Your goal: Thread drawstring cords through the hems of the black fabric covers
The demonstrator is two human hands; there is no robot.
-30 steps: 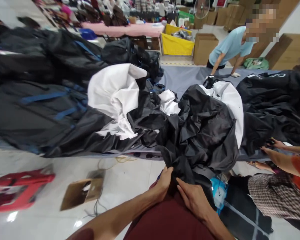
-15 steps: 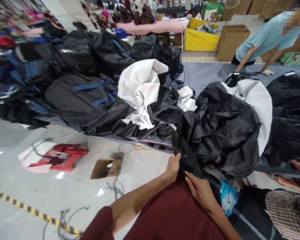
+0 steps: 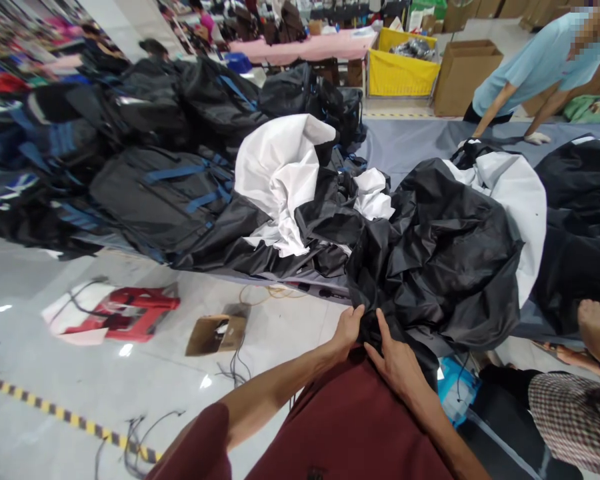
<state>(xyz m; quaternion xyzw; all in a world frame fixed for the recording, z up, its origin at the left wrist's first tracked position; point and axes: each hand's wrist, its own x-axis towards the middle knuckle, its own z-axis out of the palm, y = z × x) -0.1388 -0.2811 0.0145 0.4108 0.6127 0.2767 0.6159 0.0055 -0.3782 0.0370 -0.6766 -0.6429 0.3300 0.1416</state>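
Crumpled black bag fabric (image 3: 455, 253) lies heaped over the table edge and hangs down in front of my body. At that hanging edge, my left hand (image 3: 349, 330) is closed, its thumb and fingers pinching the cloth. My right hand (image 3: 399, 363) rests on the same fabric just to the right. Its index finger points forward and its thumb is spread apart, so it looks open. White lining (image 3: 280, 173) bunches up out of the black cloth left of centre, and a smaller white piece (image 3: 373, 193) lies nearby. The fabric between and under my hands is partly hidden.
Black backpacks with blue straps (image 3: 180, 193) are piled left. Across the grey table (image 3: 405, 137) a person in light blue (image 3: 525, 73) leans on it. Another person in a checked top (image 3: 570, 413) is close at right. A cardboard box (image 3: 217, 333) and cables (image 3: 135, 440) lie on the floor.
My right hand has slid slightly forward on the black fabric, its index finger now stretched out. My left hand keeps its pinch. A neighbouring person's hand at the right edge has risen.
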